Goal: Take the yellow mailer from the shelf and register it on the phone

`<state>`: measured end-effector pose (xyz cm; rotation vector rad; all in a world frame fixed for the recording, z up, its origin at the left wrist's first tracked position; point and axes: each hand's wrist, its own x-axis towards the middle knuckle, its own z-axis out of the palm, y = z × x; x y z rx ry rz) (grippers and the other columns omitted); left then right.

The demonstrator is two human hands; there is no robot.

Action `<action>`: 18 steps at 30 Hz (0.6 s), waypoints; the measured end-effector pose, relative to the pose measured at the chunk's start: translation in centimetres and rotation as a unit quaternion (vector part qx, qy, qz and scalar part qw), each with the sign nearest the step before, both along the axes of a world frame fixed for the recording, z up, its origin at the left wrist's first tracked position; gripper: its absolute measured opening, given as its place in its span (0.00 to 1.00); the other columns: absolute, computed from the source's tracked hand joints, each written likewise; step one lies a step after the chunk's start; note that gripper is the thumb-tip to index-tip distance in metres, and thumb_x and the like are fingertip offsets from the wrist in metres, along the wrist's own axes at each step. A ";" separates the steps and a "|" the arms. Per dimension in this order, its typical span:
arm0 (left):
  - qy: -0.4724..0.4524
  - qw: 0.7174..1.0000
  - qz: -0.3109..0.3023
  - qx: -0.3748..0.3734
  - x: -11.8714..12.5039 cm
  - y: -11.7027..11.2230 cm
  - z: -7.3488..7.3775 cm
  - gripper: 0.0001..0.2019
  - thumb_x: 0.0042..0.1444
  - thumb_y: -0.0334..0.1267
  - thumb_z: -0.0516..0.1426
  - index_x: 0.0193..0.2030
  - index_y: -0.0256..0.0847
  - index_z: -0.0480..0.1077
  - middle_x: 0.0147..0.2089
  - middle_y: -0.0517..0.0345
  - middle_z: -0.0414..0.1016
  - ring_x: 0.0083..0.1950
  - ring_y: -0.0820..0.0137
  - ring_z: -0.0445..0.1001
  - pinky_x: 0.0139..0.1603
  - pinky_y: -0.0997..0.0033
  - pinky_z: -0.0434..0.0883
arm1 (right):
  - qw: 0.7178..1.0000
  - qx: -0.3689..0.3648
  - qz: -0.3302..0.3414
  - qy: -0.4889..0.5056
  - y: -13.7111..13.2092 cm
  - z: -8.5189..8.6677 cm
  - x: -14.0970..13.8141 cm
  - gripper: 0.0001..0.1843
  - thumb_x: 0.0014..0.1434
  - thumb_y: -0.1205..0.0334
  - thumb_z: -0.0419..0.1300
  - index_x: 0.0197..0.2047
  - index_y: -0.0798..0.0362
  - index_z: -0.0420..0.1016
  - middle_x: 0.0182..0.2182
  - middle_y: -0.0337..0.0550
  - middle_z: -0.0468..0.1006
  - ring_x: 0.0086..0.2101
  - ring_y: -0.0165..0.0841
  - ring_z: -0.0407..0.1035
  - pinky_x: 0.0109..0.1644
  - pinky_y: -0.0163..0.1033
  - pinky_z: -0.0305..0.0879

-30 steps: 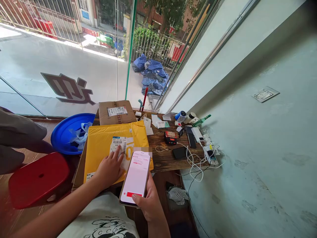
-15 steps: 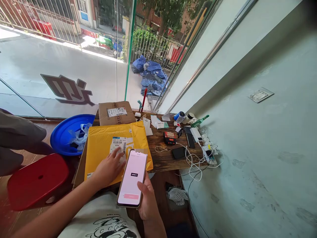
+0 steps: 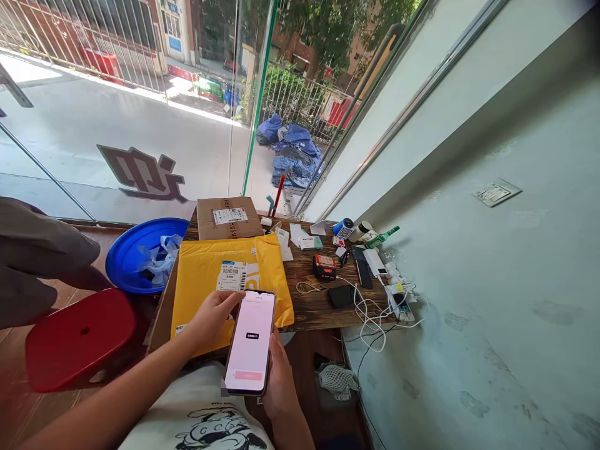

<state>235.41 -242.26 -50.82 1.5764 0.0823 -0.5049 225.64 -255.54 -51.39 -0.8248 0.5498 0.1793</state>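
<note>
A phone (image 3: 250, 353) with a pale pink lit screen and a small dark message box is held upright in my right hand (image 3: 280, 381). The thumb of that hand lies along the phone's right edge. My left hand (image 3: 213, 319) reaches over a yellow padded mailer (image 3: 199, 262), its fingers stretched to the phone's upper left corner, holding nothing. Part of the mailer is covered by the phone and hand. A white shipping label (image 3: 232, 275) on the mailer shows just above the fingertips. Behind the mailer sits a brown cardboard box (image 3: 210, 215) with its own label.
On the wooden table (image 3: 300, 319) are a small red-and-black device (image 3: 324, 267), a black phone-like item (image 3: 341, 296), white cables (image 3: 370, 319) and a green bottle (image 3: 384, 236). To the left stand a red stool (image 3: 79, 337), a blue tub (image 3: 126, 250) and a person's legs (image 3: 42, 262).
My left hand has moved from the mailer's label to the phone's upper left corner. My right thumb has shifted off the screen to the phone's edge. The view has turned slightly left.
</note>
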 end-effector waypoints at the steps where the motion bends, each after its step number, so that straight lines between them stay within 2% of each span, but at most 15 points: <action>1: -0.001 1.000 0.007 -0.006 -0.1 0.1 0.1 0.22 0.44 0.60 0.52 0.19 0.41 0.63 0.20 0.62 0.62 0.24 0.71 0.57 0.28 0.69 0.55 | 1.000 0.001 0.000 -0.007 0.0 -0.2 0.0 0.36 0.40 0.40 0.72 0.51 0.45 0.74 0.50 0.41 0.80 0.51 0.39 0.72 0.47 0.39 0.71; 4: -0.010 1.000 0.014 -0.003 -0.2 0.2 0.2 0.21 0.44 0.58 0.52 0.18 0.41 0.62 0.19 0.62 0.61 0.24 0.71 0.58 0.28 0.69 0.55 | 1.000 0.003 0.006 -0.026 0.0 -0.6 0.0 0.34 0.43 0.39 0.69 0.51 0.45 0.73 0.51 0.41 0.79 0.51 0.40 0.72 0.51 0.43 0.70; 10: -0.030 0.999 0.008 0.015 -0.3 0.3 -0.1 0.23 0.45 0.61 0.53 0.18 0.41 0.61 0.19 0.63 0.58 0.25 0.72 0.56 0.28 0.70 0.53 | 0.999 -0.013 0.022 -0.044 0.0 -0.3 0.0 0.31 0.45 0.39 0.68 0.50 0.44 0.74 0.50 0.39 0.79 0.50 0.36 0.73 0.54 0.42 0.68; 14: -0.038 0.999 0.002 0.031 -0.6 0.4 -0.2 0.26 0.46 0.64 0.53 0.19 0.40 0.61 0.20 0.64 0.56 0.25 0.72 0.54 0.28 0.70 0.51 | 0.999 -0.011 0.019 -0.033 0.2 0.0 0.0 0.33 0.41 0.39 0.70 0.49 0.45 0.75 0.48 0.40 0.80 0.50 0.38 0.73 0.55 0.44 0.68; 18: -0.039 0.999 0.016 0.029 -0.8 0.6 0.2 0.25 0.45 0.63 0.51 0.18 0.42 0.60 0.19 0.63 0.57 0.25 0.72 0.54 0.28 0.69 0.52 | 1.000 0.006 0.004 -0.013 0.4 0.2 0.0 0.33 0.37 0.40 0.72 0.46 0.45 0.76 0.47 0.39 0.81 0.53 0.40 0.72 0.56 0.44 0.68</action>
